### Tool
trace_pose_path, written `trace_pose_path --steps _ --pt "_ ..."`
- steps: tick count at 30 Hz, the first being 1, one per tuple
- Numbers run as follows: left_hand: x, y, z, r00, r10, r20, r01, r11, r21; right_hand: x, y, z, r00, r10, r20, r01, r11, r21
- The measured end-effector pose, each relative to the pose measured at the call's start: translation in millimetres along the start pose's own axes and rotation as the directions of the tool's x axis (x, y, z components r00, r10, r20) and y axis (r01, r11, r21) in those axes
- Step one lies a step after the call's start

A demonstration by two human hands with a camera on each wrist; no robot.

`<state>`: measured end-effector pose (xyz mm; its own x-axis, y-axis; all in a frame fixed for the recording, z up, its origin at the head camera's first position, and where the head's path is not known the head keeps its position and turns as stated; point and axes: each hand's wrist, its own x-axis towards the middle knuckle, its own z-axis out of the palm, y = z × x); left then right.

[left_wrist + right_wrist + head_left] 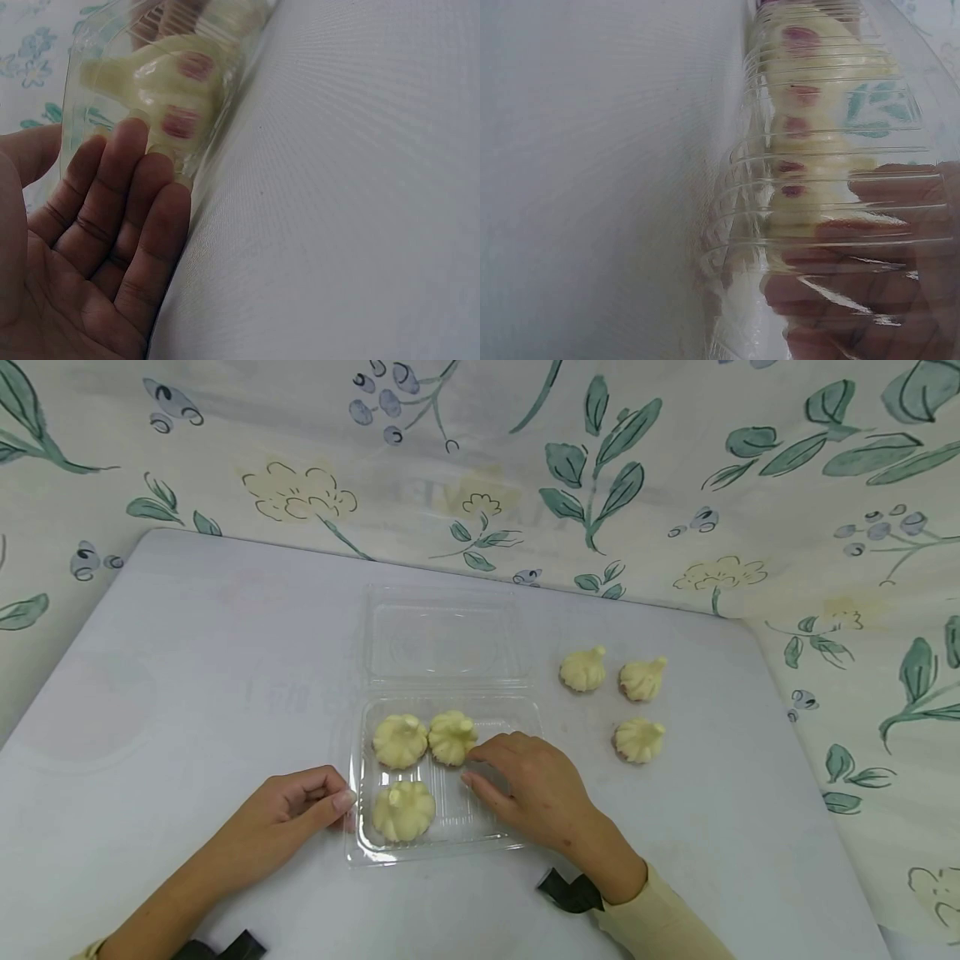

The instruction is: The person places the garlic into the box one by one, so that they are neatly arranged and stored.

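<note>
A clear plastic clamshell box (442, 852) lies with its lid (442, 639) folded back. Three pale yellow garlic bulbs sit in its tray: one at the back left (400, 742), one beside it (452, 737) and one at the front left (403, 811). My left hand (288, 814) holds the tray's left edge, thumb at the rim and fingers against the outer wall. My right hand (536, 789) reaches over the tray's right side, thumb and forefinger parted, fingertips right by the second bulb. Through the ribbed plastic, purple patches show on a bulb's underside (169, 94).
Right of the box, three more garlic bulbs lie on the white table (187, 693): one nearest the lid (582, 670), one farther right (642, 679) and one in front (639, 741). A floral cloth (465, 468) borders the table's back and right.
</note>
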<state>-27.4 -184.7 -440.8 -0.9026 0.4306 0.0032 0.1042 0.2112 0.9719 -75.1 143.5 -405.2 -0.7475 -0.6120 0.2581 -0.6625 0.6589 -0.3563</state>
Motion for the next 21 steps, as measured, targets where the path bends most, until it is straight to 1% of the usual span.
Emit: trace_pose_path --steps 6,11,21 --pt "-0.4 0.2 -0.1 1.000 -0.007 0.001 0.007 1.000 0.000 0.3 -0.7 -0.3 1.000 0.011 0.010 -0.011 1.000 -0.001" --pt "-0.7 1.2 0.1 1.000 -0.026 0.000 0.026 1.000 0.002 0.1 -0.3 0.0 1.000 0.017 0.015 -0.017 1.000 -0.002" --pt "-0.6 3.1 0.1 1.000 -0.031 -0.003 0.032 0.999 0.014 -0.3 0.0 -0.1 1.000 0.013 0.008 -0.013 1.000 -0.001"
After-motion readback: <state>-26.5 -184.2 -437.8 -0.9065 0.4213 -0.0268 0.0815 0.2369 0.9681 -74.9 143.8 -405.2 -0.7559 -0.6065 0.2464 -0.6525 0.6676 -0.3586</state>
